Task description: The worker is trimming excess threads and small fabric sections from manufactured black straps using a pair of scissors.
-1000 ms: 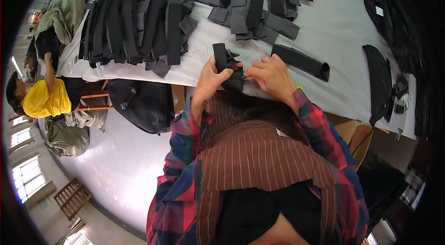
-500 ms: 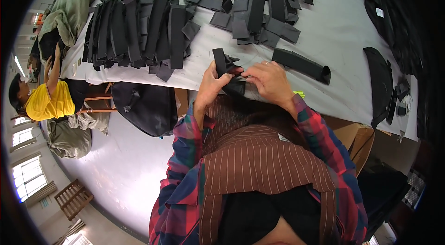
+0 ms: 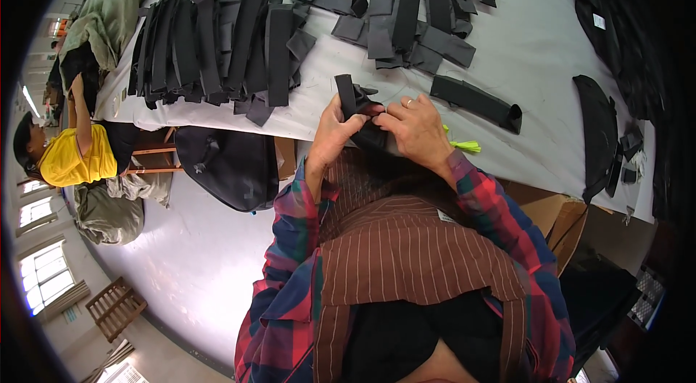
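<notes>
A black fabric strip piece (image 3: 347, 95) is held up at the table's near edge, bunched and folded between my two hands. My left hand (image 3: 332, 131) wraps it from the left, with the thumb pressed across its front. On the other side, the fingertips of my right hand (image 3: 418, 129) pinch the piece close to the left thumb. Just what lies between those fingertips is too small to make out. A similar folded black strip (image 3: 476, 102) lies beyond my right hand, and a bright yellow-green object (image 3: 464, 144) shows beside my right wrist.
Rows of black strips (image 3: 185, 42) lie at the left of the white-covered table (image 3: 533, 42), with a looser pile (image 3: 406, 13) farther back. Black fabric pieces (image 3: 596, 138) line the right side. A cardboard box (image 3: 554, 220) stands below. A person in yellow (image 3: 80, 155) works at far left.
My right hand has shifted slightly left and closer to my left hand, uncovering more of the yellow-green object. My left hand keeps its hold on the strip.
</notes>
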`<state>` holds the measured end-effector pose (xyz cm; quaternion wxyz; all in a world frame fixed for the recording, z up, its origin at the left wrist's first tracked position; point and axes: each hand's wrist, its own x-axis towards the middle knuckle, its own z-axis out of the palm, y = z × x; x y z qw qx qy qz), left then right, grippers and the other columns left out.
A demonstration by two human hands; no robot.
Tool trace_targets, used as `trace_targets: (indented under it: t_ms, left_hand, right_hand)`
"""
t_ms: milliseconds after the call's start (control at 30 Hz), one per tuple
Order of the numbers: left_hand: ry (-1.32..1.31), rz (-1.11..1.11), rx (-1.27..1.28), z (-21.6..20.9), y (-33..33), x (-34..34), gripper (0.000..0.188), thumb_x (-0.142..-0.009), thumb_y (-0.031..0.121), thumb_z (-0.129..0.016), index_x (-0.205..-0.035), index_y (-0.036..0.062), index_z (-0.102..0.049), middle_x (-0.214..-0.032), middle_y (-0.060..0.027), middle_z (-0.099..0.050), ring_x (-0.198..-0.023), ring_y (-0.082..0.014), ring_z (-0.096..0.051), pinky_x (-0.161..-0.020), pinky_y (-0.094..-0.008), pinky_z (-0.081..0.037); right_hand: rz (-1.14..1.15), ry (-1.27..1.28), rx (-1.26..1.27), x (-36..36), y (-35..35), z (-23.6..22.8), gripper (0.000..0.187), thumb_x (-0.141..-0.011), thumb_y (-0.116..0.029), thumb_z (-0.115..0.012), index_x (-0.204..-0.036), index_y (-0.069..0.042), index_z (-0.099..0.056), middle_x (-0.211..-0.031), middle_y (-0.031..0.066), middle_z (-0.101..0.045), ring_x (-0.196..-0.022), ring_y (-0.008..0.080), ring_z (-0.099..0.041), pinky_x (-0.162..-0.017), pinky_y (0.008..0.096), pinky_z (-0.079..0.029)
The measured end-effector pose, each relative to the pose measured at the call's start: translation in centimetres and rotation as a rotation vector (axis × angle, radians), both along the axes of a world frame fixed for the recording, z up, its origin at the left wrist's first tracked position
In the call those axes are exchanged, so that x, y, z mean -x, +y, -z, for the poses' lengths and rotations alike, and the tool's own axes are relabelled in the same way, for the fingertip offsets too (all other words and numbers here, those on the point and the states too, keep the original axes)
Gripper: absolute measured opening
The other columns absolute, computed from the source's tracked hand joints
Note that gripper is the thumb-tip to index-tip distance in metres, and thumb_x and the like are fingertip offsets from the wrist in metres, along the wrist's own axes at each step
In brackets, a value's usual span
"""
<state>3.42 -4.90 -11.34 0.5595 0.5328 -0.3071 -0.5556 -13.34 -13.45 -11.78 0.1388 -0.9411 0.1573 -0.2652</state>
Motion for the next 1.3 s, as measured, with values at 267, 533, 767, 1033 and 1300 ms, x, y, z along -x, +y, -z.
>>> trace_targets:
  t_ms: [267, 533, 767, 1033, 1300]
  left_hand:
    - [0.01, -0.015, -0.007, -0.3, 0.1, 0.2, 0.032, -0.081, -0.002, -0.05, -0.113, -0.0049, -0.045, -0.105, -0.0161, -0.064, -0.098, -0.0188, -0.061, -0.091, -0.0309, -0.047]
    - [0.035, -0.021, 0.002, -0.1, 0.1, 0.1, 0.034, -0.081, -0.002, -0.05, -0.115, -0.005, -0.044, -0.105, -0.0168, -0.063, -0.099, -0.0192, -0.061, -0.09, -0.0311, -0.047]
    - [0.037, -0.031, -0.007, 0.2, 0.3, 0.1, 0.035, -0.081, -0.001, -0.05, -0.115, -0.005, -0.044, -0.105, -0.0167, -0.063, -0.099, -0.0188, -0.061, -0.091, -0.031, -0.047]
    - [-0.056, -0.017, -0.023, 0.2, 0.3, -0.3, 0.034, -0.082, 0.002, -0.05, -0.115, -0.005, -0.046, -0.101, -0.0144, -0.064, -0.092, -0.0166, -0.06, -0.084, -0.0286, -0.047]
    - [0.533, -0.039, -0.058, -5.4, 6.0, -2.9, 0.035, -0.082, 0.011, -0.058, -0.114, -0.0018, -0.049, -0.094, -0.0103, -0.063, -0.08, -0.0164, -0.06, -0.07, -0.0286, -0.049]
  right_hand:
    - [-0.01, 0.016, -0.009, 0.2, 0.0, 0.1, 0.01, -0.075, -0.015, -0.061, -0.085, -0.016, -0.064, -0.076, -0.0023, -0.055, -0.073, 0.0185, -0.051, -0.065, 0.0337, -0.036]
    - [-0.011, 0.001, -0.057, -0.1, 0.0, 0.4, 0.009, -0.077, -0.016, -0.062, -0.086, -0.016, -0.064, -0.077, -0.0021, -0.056, -0.074, 0.0187, -0.052, -0.065, 0.0342, -0.036]
    - [-0.02, 0.015, -0.062, -0.1, 0.3, 0.6, 0.012, -0.076, -0.015, -0.061, -0.087, -0.014, -0.064, -0.08, -0.0018, -0.058, -0.074, 0.0194, -0.052, -0.065, 0.0344, -0.037]
    - [-0.05, -0.039, -0.268, 0.4, -0.2, 0.3, 0.013, -0.077, -0.012, -0.064, -0.09, -0.011, -0.064, -0.083, 0.0026, -0.06, -0.073, 0.0219, -0.055, -0.066, 0.0351, -0.039]
    - [0.295, -0.169, -0.901, 4.4, -0.6, -3.2, 0.02, -0.076, -0.001, -0.06, -0.095, -0.006, -0.062, -0.093, 0.0094, -0.061, -0.09, 0.0279, -0.059, -0.082, 0.0362, -0.043]
